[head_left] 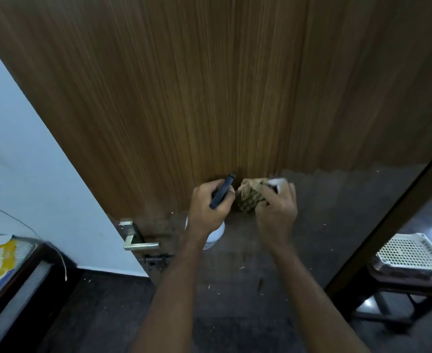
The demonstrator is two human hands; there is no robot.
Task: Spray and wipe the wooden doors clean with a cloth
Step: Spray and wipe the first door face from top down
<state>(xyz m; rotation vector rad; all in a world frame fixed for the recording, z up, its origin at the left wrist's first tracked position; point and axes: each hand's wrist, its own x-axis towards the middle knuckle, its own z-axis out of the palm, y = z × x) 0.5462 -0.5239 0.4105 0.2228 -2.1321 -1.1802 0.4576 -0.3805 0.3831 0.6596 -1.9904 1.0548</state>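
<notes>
- The person stands right up against the tall brown wood-grain door (184, 98), both hands raised side by side in front of its lower half, just above the brushed-metal lever handle (138, 242).
- The left hand (209, 207) has its fingers (220, 186) wrapped round the black trigger head of a white plastic spray bottle (216, 234); the nozzle points at the panel and the bottle's round body hangs below the wrist.
- The right hand (277, 212) grips a crumpled, mottled green-brown cloth (250, 197), fingers curled tight over it. Something pale shows at its fingertips; I cannot tell what it is.
- My reading: this is the spraying stage, or the pause between spray and wipe. The cloth is bunched, not yet flattened against the wood.
- The next move likely calls for a squeeze of the trigger at the panel, then the cloth pressed flat and drawn along the grain.
- The door face looks smooth and faintly glossy, with fine vertical streaks, so liquid should run downward and wants catching quickly.
- A white perforated plastic basket (408, 250) sits off to the right, well apart from the hands.
</notes>
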